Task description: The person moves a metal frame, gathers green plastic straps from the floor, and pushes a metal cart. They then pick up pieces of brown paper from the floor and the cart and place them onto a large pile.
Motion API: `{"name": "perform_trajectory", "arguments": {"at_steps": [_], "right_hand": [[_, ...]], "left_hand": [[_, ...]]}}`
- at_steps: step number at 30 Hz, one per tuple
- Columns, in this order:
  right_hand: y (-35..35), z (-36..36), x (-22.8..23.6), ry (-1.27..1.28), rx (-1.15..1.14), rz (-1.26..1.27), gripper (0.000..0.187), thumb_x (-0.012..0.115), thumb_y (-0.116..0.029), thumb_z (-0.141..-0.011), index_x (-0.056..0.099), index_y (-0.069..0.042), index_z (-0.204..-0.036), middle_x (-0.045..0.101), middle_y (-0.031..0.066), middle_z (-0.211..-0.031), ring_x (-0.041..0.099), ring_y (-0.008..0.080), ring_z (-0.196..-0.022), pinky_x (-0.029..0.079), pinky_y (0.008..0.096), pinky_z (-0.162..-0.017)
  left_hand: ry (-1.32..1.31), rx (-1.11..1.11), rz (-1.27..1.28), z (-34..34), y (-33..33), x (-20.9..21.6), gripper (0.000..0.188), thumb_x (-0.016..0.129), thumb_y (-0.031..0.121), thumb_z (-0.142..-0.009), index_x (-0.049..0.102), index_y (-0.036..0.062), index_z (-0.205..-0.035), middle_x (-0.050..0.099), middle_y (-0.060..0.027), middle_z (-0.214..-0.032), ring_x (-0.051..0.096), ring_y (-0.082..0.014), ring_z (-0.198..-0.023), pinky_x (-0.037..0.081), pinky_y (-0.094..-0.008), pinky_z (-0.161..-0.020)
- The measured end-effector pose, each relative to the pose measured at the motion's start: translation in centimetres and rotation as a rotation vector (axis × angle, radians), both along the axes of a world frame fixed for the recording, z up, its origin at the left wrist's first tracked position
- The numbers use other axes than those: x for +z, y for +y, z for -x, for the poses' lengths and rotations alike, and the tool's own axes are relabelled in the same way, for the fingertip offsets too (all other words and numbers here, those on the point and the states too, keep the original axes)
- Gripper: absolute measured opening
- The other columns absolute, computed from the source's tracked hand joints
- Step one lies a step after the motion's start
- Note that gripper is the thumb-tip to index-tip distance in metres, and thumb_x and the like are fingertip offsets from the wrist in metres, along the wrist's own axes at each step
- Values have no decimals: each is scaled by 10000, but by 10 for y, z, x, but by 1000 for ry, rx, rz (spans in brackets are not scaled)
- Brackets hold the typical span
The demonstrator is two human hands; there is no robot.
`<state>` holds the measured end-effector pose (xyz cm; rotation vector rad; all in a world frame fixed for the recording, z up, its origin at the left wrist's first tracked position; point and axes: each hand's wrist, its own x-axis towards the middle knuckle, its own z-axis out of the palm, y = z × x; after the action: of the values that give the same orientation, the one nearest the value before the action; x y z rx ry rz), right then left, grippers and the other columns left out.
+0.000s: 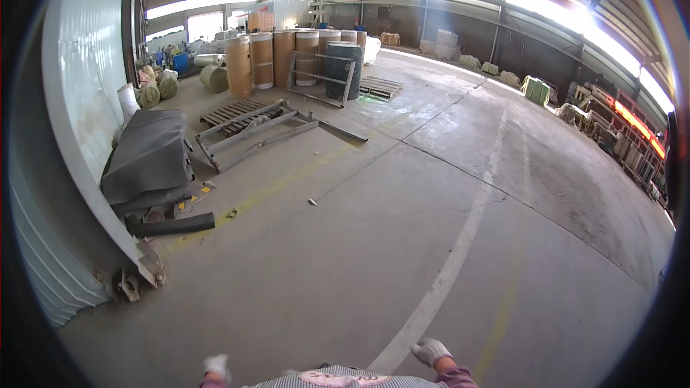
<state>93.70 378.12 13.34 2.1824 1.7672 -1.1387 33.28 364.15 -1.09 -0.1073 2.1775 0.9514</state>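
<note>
Both my hands wear white gloves and show only at the bottom edge, low by my body. My left hand (pixel 215 366) hangs at the lower left with nothing visible in it. My right hand (pixel 430 350) sits at the lower right over the white floor line (pixel 460 244), fingers loosely curled, holding nothing that I can see. Neither hand touches anything. The concrete floor (pixel 345 244) of a large hall stretches out in front of me.
A white corrugated wall (pixel 79 100) runs along the left, with a grey covered stack (pixel 147 158) and a black roll (pixel 172 225) beside it. Metal frames (pixel 251 133) and pallets lie ahead. Large brown rolls (pixel 284 54) stand at the back. Racks (pixel 625 136) line the right side.
</note>
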Motion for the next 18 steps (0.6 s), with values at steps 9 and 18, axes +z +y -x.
{"name": "perform_trajectory", "arguments": {"at_steps": [9,18], "right_hand": [[189,-178,-160,-57,-130,162,252,538,-202,-809,716,-79,-936,689,191,-931,666,353,-882,531,428,-747],[840,-34,55,272,-142,-196,356,509,-343,-842,675,-28,-862,644,159,-690,639,286,-627,508,390,-619]], "left_hand": [[678,-1112,-378,-159,627,208,451,495,431,-792,665,31,-914,635,-234,-963,597,-417,-897,466,-459,-767],[6,-92,247,-60,694,76,337,593,286,-799,618,-25,-927,638,-247,-717,658,-363,-611,487,-529,-515]]}}
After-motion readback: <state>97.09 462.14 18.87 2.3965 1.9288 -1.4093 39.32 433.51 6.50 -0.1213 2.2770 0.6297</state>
